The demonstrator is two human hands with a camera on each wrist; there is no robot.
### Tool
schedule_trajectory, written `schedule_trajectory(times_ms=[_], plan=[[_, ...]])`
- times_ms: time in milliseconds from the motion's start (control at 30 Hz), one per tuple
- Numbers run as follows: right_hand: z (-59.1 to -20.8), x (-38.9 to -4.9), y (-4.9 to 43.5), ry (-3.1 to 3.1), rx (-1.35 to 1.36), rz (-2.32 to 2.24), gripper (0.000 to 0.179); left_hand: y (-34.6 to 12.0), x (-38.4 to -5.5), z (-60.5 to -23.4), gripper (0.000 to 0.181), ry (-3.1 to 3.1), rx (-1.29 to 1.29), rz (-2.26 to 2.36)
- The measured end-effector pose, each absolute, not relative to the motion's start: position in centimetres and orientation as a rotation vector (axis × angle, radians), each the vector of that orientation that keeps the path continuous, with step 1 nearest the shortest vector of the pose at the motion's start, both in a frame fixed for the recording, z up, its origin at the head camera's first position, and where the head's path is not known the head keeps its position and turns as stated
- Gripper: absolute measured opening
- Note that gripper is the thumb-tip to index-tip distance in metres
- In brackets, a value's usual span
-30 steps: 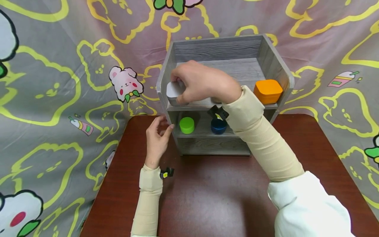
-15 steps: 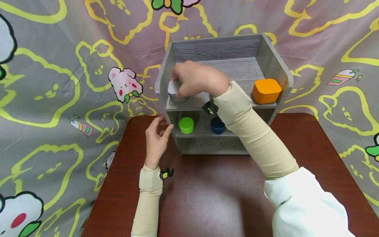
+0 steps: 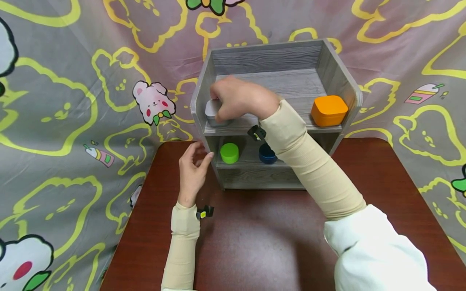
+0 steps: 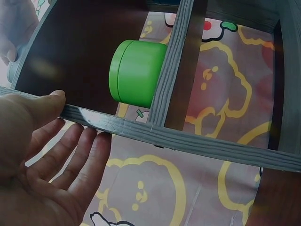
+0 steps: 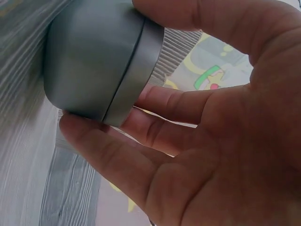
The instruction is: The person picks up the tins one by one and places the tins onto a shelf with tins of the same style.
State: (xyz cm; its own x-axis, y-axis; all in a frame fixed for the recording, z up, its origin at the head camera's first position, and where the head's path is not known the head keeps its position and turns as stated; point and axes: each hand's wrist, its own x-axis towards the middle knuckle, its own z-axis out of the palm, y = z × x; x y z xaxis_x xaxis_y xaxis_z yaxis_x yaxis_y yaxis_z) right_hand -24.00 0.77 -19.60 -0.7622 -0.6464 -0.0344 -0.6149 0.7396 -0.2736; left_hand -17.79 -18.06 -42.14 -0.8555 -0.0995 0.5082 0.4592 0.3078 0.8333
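Note:
My right hand (image 3: 242, 99) holds a grey rounded box with a pale lid (image 3: 213, 109) at the left end of the top shelf, against the left side panel. In the right wrist view the thumb and fingers curl round the box (image 5: 94, 61), whose base meets the wood. My left hand (image 3: 192, 173) is at the left side panel of the grey wooden shelf unit (image 3: 262, 178). Seen from the left wrist, its thumb lies over the panel edge (image 4: 127, 123) and its fingers are on the outer side. Below the box, a green round jar (image 3: 229, 153) stands on the middle shelf.
An orange rounded box (image 3: 329, 111) sits at the right end of the top shelf. On the middle shelf a dark blue jar (image 3: 267, 154) is partly covered by the right forearm. The unit stands on a dark red-brown table (image 3: 255, 242), with patterned cloth (image 3: 120, 101) behind.
My right wrist and forearm have shifted slightly left and now lie lower, while the grey box stays at the shelf's left end. The left hand has kept its place.

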Motion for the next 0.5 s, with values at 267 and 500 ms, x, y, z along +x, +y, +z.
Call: schedule_trajectory(times_ms=[267, 500], plan=[[-19.61, -24.09, 0.65, 2.800, -1.027, -0.358, 0.017, -18.06, -17.73, -42.11, 0.032, -2.115, -0.313, -1.569], [-19.57, -24.23, 0.63, 2.788, -1.026, -0.339, 0.017, -18.10, -17.74, -42.14, 0.031, -2.127, -0.320, -1.547]])
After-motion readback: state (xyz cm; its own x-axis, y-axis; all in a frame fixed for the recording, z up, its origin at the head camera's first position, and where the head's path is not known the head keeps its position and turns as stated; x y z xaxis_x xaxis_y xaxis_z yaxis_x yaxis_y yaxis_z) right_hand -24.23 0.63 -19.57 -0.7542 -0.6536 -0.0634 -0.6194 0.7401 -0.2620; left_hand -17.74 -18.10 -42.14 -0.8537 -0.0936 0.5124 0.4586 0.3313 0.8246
